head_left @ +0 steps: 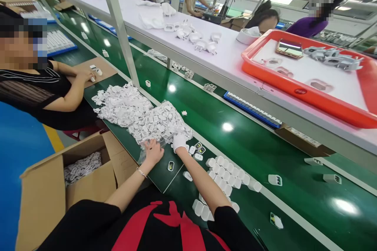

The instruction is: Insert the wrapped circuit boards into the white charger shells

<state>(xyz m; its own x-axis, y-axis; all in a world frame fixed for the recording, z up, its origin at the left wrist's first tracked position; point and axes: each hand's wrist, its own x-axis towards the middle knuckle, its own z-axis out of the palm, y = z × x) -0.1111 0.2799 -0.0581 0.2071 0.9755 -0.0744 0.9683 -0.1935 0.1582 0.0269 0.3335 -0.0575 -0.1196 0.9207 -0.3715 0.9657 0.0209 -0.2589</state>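
Note:
A heap of small white plastic parts (pixel 160 119), partly in clear plastic bags, lies on the green bench in front of me. My left hand (pixel 153 151) is bare and rests with fingers apart on the near edge of the clear bag (pixel 143 154). In a white glove, my right hand (pixel 179 142) touches the near right edge of the heap, and its fingertips are hidden. Close to it lie small white casings (pixel 198 157), two of them with yellow and dark insides. Another such open casing (pixel 171 166) sits between my forearms.
White blocky housings (pixel 225 174) stand in rows right of my right forearm. Beyond runs a green conveyor belt (pixel 235 141) with scattered parts. A shelf holds a red tray (pixel 300 91). An open carton (pixel 88 188) stands at left, near a seated co-worker (pixel 59 90).

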